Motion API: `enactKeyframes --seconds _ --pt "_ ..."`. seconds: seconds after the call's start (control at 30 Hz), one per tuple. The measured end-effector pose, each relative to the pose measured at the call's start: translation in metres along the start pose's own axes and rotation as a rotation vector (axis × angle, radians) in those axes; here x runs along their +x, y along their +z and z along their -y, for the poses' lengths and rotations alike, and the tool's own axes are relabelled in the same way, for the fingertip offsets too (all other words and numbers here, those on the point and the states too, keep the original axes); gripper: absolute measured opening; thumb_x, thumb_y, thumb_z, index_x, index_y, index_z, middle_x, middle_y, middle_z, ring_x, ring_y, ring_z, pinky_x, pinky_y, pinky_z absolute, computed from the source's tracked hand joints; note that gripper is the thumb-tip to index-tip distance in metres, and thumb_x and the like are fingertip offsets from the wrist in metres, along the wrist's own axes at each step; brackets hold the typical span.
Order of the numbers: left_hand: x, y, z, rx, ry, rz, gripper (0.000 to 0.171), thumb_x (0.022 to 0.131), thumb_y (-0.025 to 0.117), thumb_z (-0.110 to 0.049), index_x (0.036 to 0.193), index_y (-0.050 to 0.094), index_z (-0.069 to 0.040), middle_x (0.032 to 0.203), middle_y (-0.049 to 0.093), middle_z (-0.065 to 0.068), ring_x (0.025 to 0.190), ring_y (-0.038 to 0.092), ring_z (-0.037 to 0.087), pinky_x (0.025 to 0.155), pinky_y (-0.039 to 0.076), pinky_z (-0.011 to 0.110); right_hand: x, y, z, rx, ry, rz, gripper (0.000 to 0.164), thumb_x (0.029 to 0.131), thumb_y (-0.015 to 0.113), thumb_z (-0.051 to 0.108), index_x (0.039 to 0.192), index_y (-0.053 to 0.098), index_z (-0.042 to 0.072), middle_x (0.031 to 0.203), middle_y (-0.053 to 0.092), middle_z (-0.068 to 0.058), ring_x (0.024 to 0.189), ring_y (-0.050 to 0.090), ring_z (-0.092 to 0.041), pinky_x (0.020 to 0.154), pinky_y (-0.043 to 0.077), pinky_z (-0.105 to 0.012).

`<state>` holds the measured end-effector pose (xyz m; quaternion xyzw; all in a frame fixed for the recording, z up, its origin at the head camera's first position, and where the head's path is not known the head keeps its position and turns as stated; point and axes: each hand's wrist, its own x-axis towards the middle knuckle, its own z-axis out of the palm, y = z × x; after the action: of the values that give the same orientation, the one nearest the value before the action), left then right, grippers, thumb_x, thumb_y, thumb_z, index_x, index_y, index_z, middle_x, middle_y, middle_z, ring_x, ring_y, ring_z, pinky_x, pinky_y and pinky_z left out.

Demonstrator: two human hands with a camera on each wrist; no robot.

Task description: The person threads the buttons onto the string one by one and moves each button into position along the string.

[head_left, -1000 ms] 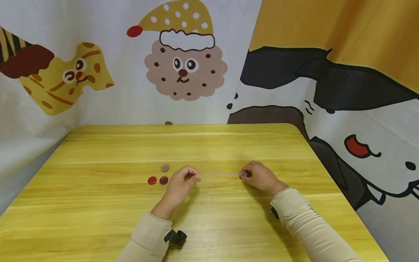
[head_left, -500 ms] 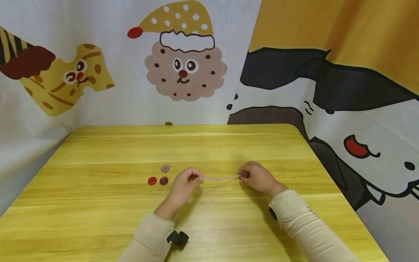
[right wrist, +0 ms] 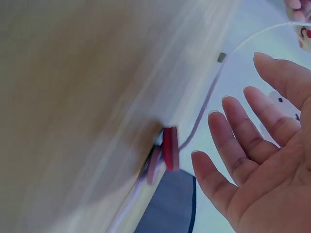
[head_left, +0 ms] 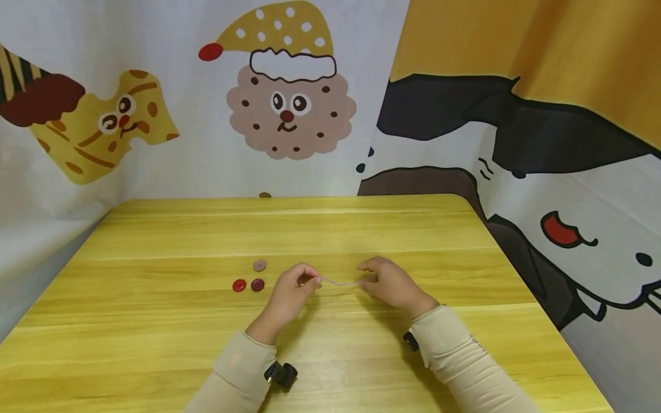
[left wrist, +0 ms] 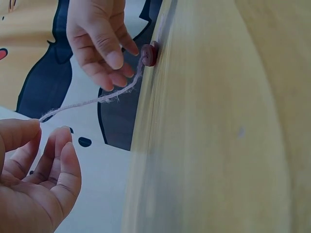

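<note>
My left hand pinches one end of a pale lilac string between thumb and forefinger. From there the string sags across to the right. Several buttons, red and pinkish, are threaded on it and sit at the table surface, with more string trailing beyond them. In the head view they are hidden behind my right hand. That hand hovers beside the string with its fingers spread and loosely bent, holding nothing, as the right wrist view shows.
Left of my left hand, a dusty-pink button, a bright red button and a dark red button lie loose on the wooden table. A cartoon-print curtain hangs behind and along the right side.
The right hand has let go of the threaded buttons and moved left toward the left hand, its fingers parting. The string, first taut, now sags. The left hand has shifted slightly right.
</note>
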<state>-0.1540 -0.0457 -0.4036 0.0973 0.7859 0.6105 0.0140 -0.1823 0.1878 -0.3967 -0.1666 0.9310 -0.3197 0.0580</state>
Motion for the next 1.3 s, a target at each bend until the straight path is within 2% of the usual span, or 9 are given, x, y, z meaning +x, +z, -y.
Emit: enactKeyframes --seconds 0.13,0.33,0.47,0.57,0.67,0.73,0.8,0.9,1.3 --pt "0.0 0.001 0.001 -0.004 -0.001 -0.005 0.006 0.094 0.061 -0.006 0.094 0.062 0.0 0.087 0.063 0.007 0.078 0.053 0.015 0.064 0.043 0.025 -0.002 0.006 0.009 0.055 0.005 -0.015 0.034 0.089 0.07 0.013 0.121 0.064 0.003 0.122 0.061 -0.01 0.113 0.057 -0.029 0.092 0.048 -0.045" --pt "0.0 0.002 0.003 0.001 0.001 0.005 0.006 0.095 0.061 -0.007 0.094 0.063 -0.002 0.087 0.063 0.006 0.079 0.055 0.016 0.067 0.045 0.026 -0.003 0.014 0.021 0.146 0.041 -0.046 0.033 0.088 0.071 0.014 0.12 0.065 0.007 0.12 0.063 -0.005 0.114 0.056 -0.026 0.094 0.047 -0.046" --pt "0.001 0.002 0.003 0.009 -0.015 0.016 0.004 0.095 0.061 -0.008 0.094 0.063 -0.004 0.087 0.063 0.004 0.081 0.056 0.017 0.07 0.046 0.028 -0.003 0.019 0.026 0.115 0.029 -0.076 0.031 0.087 0.073 0.018 0.116 0.068 0.011 0.115 0.065 0.001 0.11 0.059 -0.022 0.1 0.034 -0.049" --pt "0.001 0.002 0.004 0.012 -0.023 0.018 0.004 0.095 0.061 -0.008 0.094 0.063 -0.005 0.087 0.063 0.003 0.08 0.056 0.017 0.07 0.045 0.029 -0.003 0.022 0.029 0.099 -0.004 -0.095 0.029 0.086 0.074 0.019 0.114 0.069 0.012 0.113 0.067 0.002 0.107 0.06 -0.022 0.095 0.021 -0.052" --pt "0.001 0.002 0.004 0.015 -0.016 0.018 0.005 0.095 0.061 -0.009 0.094 0.063 -0.004 0.087 0.063 0.004 0.08 0.055 0.016 0.07 0.045 0.028 -0.004 0.025 0.032 0.119 -0.03 -0.104 0.028 0.086 0.074 0.017 0.112 0.069 0.011 0.111 0.068 0.001 0.104 0.061 -0.023 0.092 0.015 -0.054" --pt "0.001 0.002 0.004 0.01 -0.009 0.019 0.005 0.095 0.061 -0.009 0.094 0.063 -0.004 0.088 0.063 0.004 0.079 0.054 0.016 0.07 0.045 0.028 -0.004 0.026 0.033 0.161 -0.037 -0.099 0.027 0.086 0.073 0.015 0.112 0.069 0.01 0.111 0.067 0.0 0.105 0.061 -0.024 0.096 0.018 -0.055" --pt "0.001 0.002 0.004 0.008 -0.002 0.019 0.006 0.095 0.061 -0.009 0.094 0.063 -0.003 0.088 0.063 0.005 0.08 0.054 0.015 0.07 0.045 0.029 -0.004 0.028 0.035 0.198 -0.041 -0.089 0.026 0.088 0.072 0.014 0.112 0.068 0.009 0.112 0.067 -0.001 0.107 0.06 -0.024 0.1 0.026 -0.053" --pt "0.0 0.002 0.003 0.006 0.002 0.014 0.006 0.094 0.062 -0.009 0.094 0.063 -0.003 0.089 0.063 0.005 0.081 0.055 0.015 0.071 0.045 0.03 -0.004 0.03 0.037 0.236 -0.044 -0.066 0.024 0.09 0.069 0.014 0.113 0.068 0.008 0.113 0.066 -0.002 0.109 0.059 -0.023 0.093 0.044 -0.049" --pt "-0.001 0.003 0.003 0.031 -0.01 0.019 0.007 0.094 0.063 -0.011 0.095 0.063 -0.005 0.092 0.063 0.005 0.083 0.055 0.016 0.072 0.045 0.032 -0.004 0.036 0.045 0.261 -0.081 -0.081 0.011 0.091 0.066 0.011 0.102 0.07 0.011 0.1 0.069 0.001 0.1 0.062 -0.02 0.091 0.046 -0.047"
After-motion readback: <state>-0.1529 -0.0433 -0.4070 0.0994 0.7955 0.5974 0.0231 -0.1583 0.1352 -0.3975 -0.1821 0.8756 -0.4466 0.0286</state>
